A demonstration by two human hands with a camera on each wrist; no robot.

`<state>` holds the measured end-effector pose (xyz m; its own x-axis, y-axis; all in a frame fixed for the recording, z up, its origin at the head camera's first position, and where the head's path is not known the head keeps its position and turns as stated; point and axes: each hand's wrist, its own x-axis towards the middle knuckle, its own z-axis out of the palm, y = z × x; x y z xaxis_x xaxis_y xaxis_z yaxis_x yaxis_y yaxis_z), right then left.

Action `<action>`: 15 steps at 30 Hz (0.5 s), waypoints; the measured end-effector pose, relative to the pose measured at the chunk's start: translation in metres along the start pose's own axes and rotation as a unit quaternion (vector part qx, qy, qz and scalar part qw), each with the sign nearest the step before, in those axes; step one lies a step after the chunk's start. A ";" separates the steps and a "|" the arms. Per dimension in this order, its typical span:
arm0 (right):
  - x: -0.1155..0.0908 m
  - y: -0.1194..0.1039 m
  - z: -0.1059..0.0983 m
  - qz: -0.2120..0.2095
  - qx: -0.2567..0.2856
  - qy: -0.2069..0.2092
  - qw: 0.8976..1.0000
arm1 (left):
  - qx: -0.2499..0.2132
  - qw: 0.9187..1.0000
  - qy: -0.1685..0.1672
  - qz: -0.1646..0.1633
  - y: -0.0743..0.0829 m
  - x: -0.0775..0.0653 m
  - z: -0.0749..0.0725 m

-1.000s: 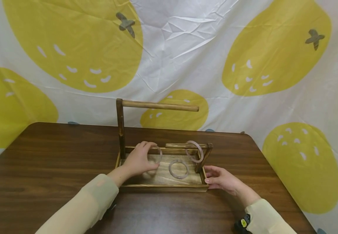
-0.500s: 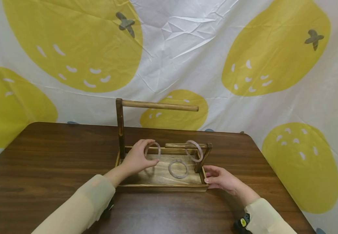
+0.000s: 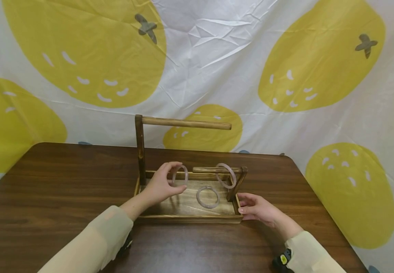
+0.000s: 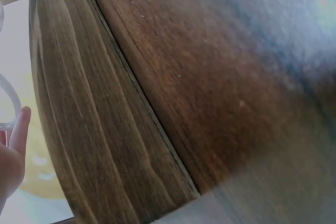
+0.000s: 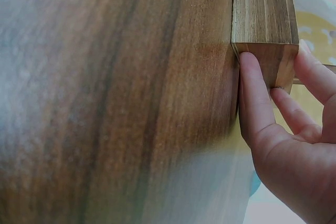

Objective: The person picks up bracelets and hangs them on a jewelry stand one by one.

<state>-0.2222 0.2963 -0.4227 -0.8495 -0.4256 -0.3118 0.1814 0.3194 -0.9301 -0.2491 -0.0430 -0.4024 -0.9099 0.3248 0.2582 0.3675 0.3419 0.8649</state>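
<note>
My left hand (image 3: pixel 159 185) holds a pale, translucent bangle (image 3: pixel 187 176) between thumb and fingers, raised above the left part of a wooden jewellery stand's tray (image 3: pixel 190 219). In the left wrist view, only part of that bangle (image 4: pixel 11 95) and a finger (image 4: pixel 21 132) show at the left edge. A second bangle (image 3: pixel 218 198) lies flat on the tray floor. On the short lower bar (image 3: pixel 203 170) hangs a third bangle (image 3: pixel 233 177). At the tray's right end, my right hand (image 3: pixel 258 210) grips the end wall (image 5: pixel 270 64), thumb at the rim and fingers against the outside.
A tall post (image 3: pixel 140 148) at the tray's left end carries a long upper bar (image 3: pixel 186 123), whose right end is free. Beneath the stand is a dark brown table (image 3: pixel 80 182). Behind stands a white cloth (image 3: pixel 214 64) printed with yellow fruit.
The left hand has shifted slightly up and left, and the bangle in it has risen a little and turned. The right hand, the stand and the other two bangles stay put.
</note>
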 end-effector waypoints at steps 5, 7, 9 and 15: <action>0.000 0.000 0.000 0.001 0.000 0.001 1.000 | -0.013 1.000 0.009 0.018 0.001 0.000 0.001; 0.000 0.000 0.000 0.001 0.001 0.001 1.000 | -0.021 1.000 0.011 0.021 0.002 -0.001 0.002; 0.000 0.000 0.001 0.000 0.002 0.001 1.000 | -0.032 0.999 0.012 0.021 0.004 -0.001 0.002; -0.001 -0.002 0.001 0.002 -0.001 0.000 1.000 | -0.060 0.998 0.008 0.027 0.011 -0.002 0.003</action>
<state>-0.2210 0.2949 -0.4212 -0.8485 -0.4241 -0.3165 0.1849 0.3227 -0.9282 -0.2425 -0.0370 -0.3943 -0.8926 0.3252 0.3122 0.3913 0.2150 0.8948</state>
